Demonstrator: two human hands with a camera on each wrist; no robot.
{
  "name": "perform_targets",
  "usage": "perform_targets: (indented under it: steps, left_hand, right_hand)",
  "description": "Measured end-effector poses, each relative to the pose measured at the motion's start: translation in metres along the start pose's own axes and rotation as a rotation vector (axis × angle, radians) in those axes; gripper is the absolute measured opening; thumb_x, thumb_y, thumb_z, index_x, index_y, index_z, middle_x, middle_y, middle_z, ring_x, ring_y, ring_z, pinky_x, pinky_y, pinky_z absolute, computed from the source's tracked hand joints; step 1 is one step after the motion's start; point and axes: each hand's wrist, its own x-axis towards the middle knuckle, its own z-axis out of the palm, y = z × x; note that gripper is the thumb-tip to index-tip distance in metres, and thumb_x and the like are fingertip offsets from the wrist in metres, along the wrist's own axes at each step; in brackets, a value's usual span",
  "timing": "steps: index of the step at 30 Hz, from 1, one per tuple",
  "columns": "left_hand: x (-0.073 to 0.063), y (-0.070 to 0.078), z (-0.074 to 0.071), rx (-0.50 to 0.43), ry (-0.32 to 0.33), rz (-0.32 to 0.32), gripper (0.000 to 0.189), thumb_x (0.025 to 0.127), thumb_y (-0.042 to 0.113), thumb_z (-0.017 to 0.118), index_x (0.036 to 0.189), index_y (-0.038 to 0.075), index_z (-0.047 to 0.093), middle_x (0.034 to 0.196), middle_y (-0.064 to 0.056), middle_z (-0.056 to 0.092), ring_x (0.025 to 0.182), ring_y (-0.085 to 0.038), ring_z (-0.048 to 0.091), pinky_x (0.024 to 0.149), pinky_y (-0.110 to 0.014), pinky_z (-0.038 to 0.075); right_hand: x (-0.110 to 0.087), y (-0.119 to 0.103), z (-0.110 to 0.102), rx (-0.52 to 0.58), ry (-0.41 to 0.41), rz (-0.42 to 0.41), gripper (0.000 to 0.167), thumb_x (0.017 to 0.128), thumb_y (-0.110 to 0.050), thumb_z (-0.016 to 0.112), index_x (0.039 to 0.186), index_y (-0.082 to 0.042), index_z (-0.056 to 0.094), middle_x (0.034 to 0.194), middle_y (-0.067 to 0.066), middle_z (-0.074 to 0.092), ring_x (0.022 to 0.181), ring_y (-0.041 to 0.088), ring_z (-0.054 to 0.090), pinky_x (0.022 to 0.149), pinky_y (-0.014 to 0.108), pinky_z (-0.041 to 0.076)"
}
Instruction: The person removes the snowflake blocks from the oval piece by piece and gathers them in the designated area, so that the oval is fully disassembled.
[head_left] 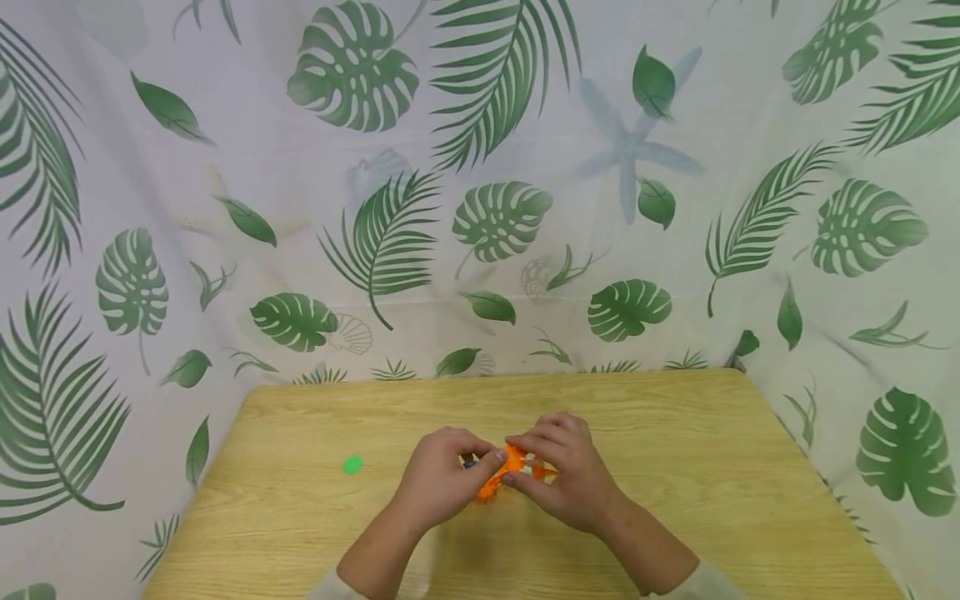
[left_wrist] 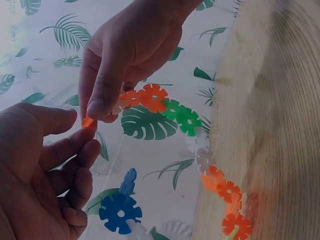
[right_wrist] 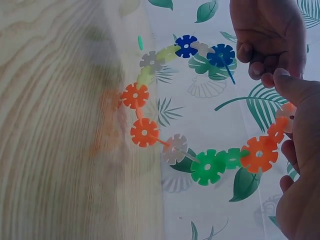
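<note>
A chain of interlocking snowflake discs in orange, green, white, yellow and blue hangs in a curve; its green disc (right_wrist: 208, 167) is low in the right wrist view. My right hand (head_left: 573, 471) pinches the chain near one end, beside a white disc and orange discs (left_wrist: 152, 97). At the fingertips of my left hand (head_left: 450, 475) is a small orange disc (left_wrist: 87, 121), its edge between both hands. The left fingers are curled and mostly cover it. The chain's other end, with blue discs (left_wrist: 120, 213), dangles unheld below the hands.
A lone green disc (head_left: 352, 464) lies on the wooden table (head_left: 285, 517), left of the hands. White cloth (head_left: 420, 333) printed with green leaves stands behind the table and along both sides.
</note>
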Motion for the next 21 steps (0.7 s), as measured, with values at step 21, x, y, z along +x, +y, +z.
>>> perform_targets:
  steps: [21]
  left_hand:
    - [0.0025,-0.0056,0.0009,-0.172,-0.03,-0.11,0.031,0.099,0.039,0.07,0.095,0.011,0.083,0.088,0.007,0.075,0.078,-0.016,0.062,0.061,-0.031,0.054]
  right_hand:
    - [-0.0077,-0.0006,-0.0071,0.009,0.06,0.003,0.031,0.086,-0.031,0.087,0.112,-0.017,0.079,0.099,-0.01,0.071,0.1,0.016,0.053,0.095,0.049,0.036]
